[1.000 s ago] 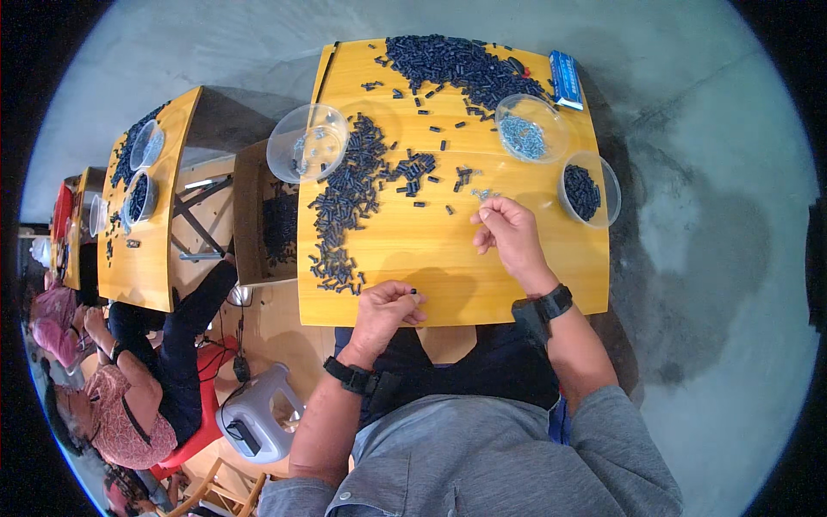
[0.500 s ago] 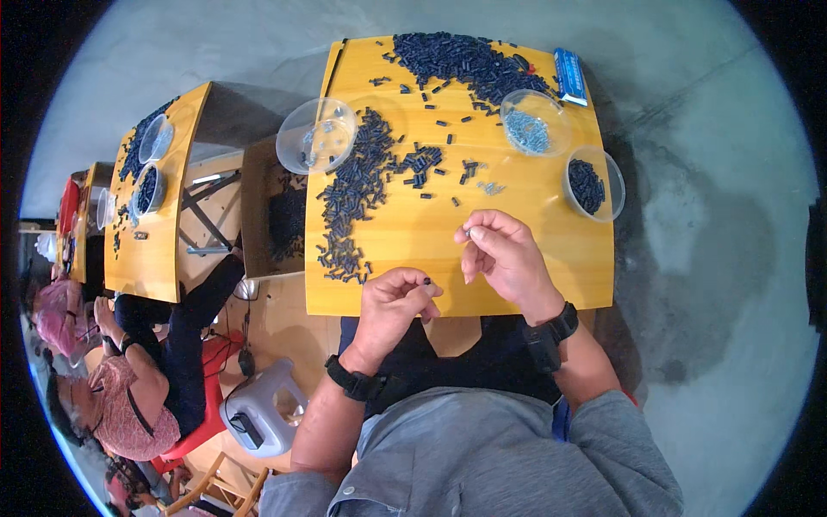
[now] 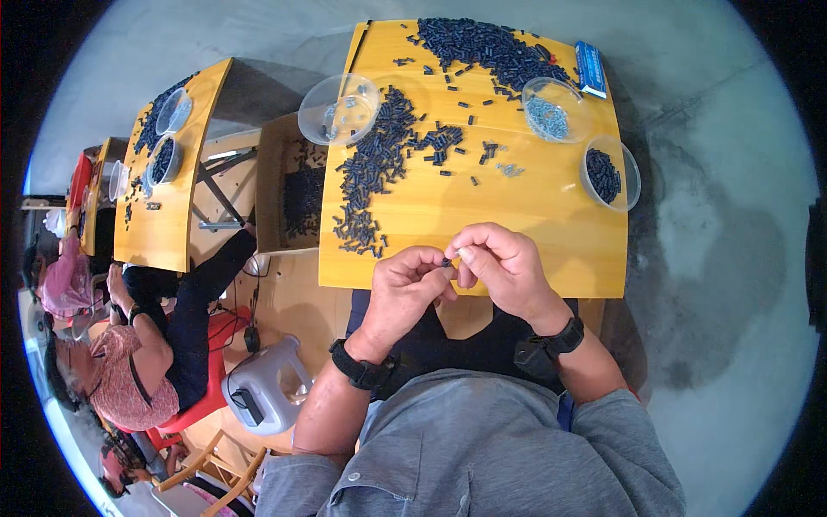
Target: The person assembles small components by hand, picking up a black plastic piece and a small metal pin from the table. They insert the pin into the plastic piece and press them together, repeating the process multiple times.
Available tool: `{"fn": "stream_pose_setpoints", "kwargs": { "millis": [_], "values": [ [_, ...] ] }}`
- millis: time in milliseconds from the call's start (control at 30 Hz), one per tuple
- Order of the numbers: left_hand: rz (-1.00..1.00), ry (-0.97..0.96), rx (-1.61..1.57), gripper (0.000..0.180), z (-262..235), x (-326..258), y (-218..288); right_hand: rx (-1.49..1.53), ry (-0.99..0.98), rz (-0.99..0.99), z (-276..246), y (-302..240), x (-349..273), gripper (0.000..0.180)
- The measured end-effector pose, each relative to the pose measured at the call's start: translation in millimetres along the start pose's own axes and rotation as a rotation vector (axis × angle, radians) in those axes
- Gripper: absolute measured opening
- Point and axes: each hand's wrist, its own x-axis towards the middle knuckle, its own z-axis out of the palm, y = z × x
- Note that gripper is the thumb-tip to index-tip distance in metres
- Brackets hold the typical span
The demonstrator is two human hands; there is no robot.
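1. Read the yellow bench (image 3: pixel 551 233) as a clock face, 12 at its far edge; both hands meet over the near edge, at 6
2. The left hand (image 3: pixel 412 280) pinches a small dark piece (image 3: pixel 446 262) between thumb and forefinger, its end facing the other hand, perhaps to leave that end reachable
3. The right hand (image 3: pixel 508 267) is drawn narrow, thumb near forefinger, beside that piece; I cannot tell whether it grips anything
4. Dark pieces form a long heap (image 3: pixel 375 164) at 9 and a broader heap (image 3: pixel 491 53) at 12; loose silvery bits (image 3: pixel 510 170) lie just right of centre, probably for easy reach
5. Clear bowls stand around: one with a few bits (image 3: pixel 308 108) at 10, one of bluish-silver bits (image 3: pixel 575 112) at 2, one of dark pieces (image 3: pixel 631 177) at 3, likely keeping kinds apart
6. Between 1 and 2, a blue box (image 3: pixel 590 69) carries pale printing, too small to read
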Motion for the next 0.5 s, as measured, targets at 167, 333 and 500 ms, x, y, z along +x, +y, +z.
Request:
{"fn": "stream_pose_setpoints", "kwargs": {
  "millis": [167, 333, 500],
  "values": [
    [0.012, 0.030, 0.005, 0.012, 2.2, -3.8, -0.5, -0.099, -0.024, -0.038, 0.1, -4.7, -1.8, 0.011],
    [0.034, 0.044, -0.035, 0.014, 5.7, -5.7, -4.8, -0.128, -0.012, -0.063, 0.1, -6.4, -2.3, 0.010],
    [0.034, 0.051, -0.071, 0.014, 10.4, -6.3, -0.1, -0.131, 0.027, -0.066, 2.8, -12.9, -1.0, 0.009]
  ]
}}
